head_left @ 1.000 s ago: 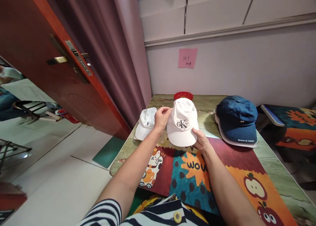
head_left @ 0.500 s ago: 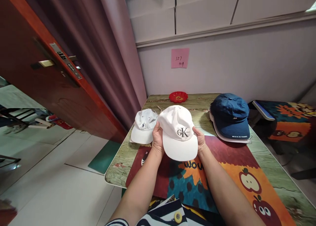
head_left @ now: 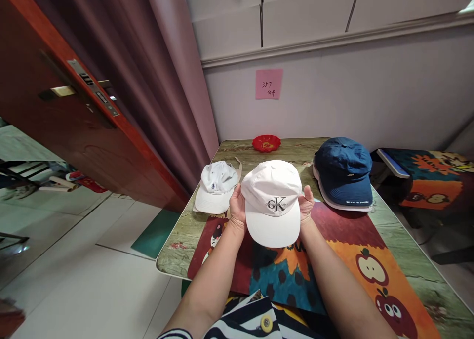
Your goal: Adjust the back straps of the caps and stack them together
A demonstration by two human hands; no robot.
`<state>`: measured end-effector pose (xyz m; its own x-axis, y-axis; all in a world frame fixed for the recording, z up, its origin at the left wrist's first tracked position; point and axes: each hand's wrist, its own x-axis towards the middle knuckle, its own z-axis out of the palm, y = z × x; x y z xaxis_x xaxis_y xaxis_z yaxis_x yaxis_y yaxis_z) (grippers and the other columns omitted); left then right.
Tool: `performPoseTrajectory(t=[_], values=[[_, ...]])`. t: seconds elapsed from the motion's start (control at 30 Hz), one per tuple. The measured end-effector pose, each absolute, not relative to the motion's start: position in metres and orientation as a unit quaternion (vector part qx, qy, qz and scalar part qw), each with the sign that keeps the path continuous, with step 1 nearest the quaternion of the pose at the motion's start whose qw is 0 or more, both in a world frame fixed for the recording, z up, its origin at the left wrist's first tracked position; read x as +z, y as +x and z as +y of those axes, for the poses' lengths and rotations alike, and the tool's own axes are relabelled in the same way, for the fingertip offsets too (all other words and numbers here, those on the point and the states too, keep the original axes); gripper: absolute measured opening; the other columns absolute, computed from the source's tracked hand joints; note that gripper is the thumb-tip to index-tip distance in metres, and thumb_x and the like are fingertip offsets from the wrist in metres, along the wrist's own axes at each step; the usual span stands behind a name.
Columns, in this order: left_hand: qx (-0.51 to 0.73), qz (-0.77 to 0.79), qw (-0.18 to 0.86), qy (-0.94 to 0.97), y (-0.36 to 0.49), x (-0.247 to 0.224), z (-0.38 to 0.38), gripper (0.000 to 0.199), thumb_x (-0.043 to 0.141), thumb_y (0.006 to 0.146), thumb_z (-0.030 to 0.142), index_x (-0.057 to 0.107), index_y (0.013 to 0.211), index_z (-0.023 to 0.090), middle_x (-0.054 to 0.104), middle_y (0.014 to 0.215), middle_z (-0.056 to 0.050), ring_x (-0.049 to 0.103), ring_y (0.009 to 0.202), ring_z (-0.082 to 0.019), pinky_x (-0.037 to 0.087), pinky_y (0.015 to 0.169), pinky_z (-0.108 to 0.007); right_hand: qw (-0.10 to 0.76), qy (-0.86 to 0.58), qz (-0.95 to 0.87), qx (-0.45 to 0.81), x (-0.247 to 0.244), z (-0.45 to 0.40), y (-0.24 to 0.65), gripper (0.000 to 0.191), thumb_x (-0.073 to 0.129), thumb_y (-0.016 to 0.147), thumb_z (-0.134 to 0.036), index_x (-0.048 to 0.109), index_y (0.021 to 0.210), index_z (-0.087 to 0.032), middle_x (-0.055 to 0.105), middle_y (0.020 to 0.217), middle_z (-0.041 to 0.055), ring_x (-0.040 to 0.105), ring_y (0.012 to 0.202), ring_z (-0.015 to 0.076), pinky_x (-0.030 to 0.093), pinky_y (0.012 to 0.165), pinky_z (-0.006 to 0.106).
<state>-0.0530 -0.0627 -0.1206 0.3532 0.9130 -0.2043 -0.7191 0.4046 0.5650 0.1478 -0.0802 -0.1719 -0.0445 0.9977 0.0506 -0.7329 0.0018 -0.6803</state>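
The white cap [head_left: 273, 228] is gripped at its sides between the left hand [head_left: 237, 206] and the right hand [head_left: 305, 204], and is held above the patterned mat [head_left: 277, 282]. On its front, a large dark K is set beside a smaller letter, C or G; the fine print across them cannot be read. Its crown is rounded, its brim turned toward the person. At left, a pale cap [head_left: 219, 199] is marked with a small dark emblem. At right, BELIEVE IN YOURSELF is lettered on the blue cap [head_left: 344, 168]. Behind stands a scalloped red dish [head_left: 266, 150], marked yellow inside; "357" is handwritten on the pink note [head_left: 269, 84].
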Motion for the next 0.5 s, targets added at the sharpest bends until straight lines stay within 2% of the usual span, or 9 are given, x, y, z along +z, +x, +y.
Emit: performPoseTrajectory(t=[0.17,0.27,0.37,0.5], values=[[0.468,0.271,0.8,0.261,-0.058,-0.113,-0.059,0.059,0.046,0.092,0.053,0.063,0.136,0.018,0.073,0.126,-0.011,0.056,0.135,-0.036,0.036,0.119,-0.055,0.668,-0.294,-0.286,0.621,-0.176,-0.073,0.154,0.058,0.052,0.079,-0.069,0.073,0.114,-0.028,0.077,0.113,0.0066,0.068,0.115,0.0338,0.051,0.1,0.055],[0.447,0.301,0.789,0.295,-0.063,-0.101,-0.045,0.051,0.05,0.09,0.047,0.066,0.131,0.019,0.075,0.12,-0.01,0.06,0.13,-0.034,0.039,0.117,-0.054,0.671,-0.32,-0.3,0.597,-0.179,-0.064,0.164,0.044,0.055,0.078,-0.056,0.075,0.104,-0.026,0.079,0.102,0.0061,0.071,0.106,0.0335,0.052,0.099,0.054],[0.459,0.353,0.755,0.307,-0.063,-0.082,-0.025,0.036,0.056,0.087,0.036,0.072,0.112,0.018,0.078,0.104,-0.011,0.067,0.119,-0.032,0.047,0.111,-0.05,0.671,-0.324,-0.277,0.606,-0.18,-0.057,0.17,0.031,0.059,0.074,-0.041,0.075,0.093,-0.024,0.079,0.093,0.0059,0.073,0.099,0.0319,0.054,0.098,0.053],[0.499,0.402,0.675,0.365,-0.052,-0.044,-0.001,0.015,0.065,0.077,0.027,0.07,0.085,0.016,0.077,0.088,-0.011,0.072,0.099,-0.028,0.055,0.095,-0.04,0.685,-0.305,-0.276,0.601,-0.175,-0.054,0.166,0.031,0.065,0.073,-0.034,0.072,0.101,-0.024,0.078,0.107,0.0056,0.07,0.11,0.0284,0.052,0.102,0.047]])
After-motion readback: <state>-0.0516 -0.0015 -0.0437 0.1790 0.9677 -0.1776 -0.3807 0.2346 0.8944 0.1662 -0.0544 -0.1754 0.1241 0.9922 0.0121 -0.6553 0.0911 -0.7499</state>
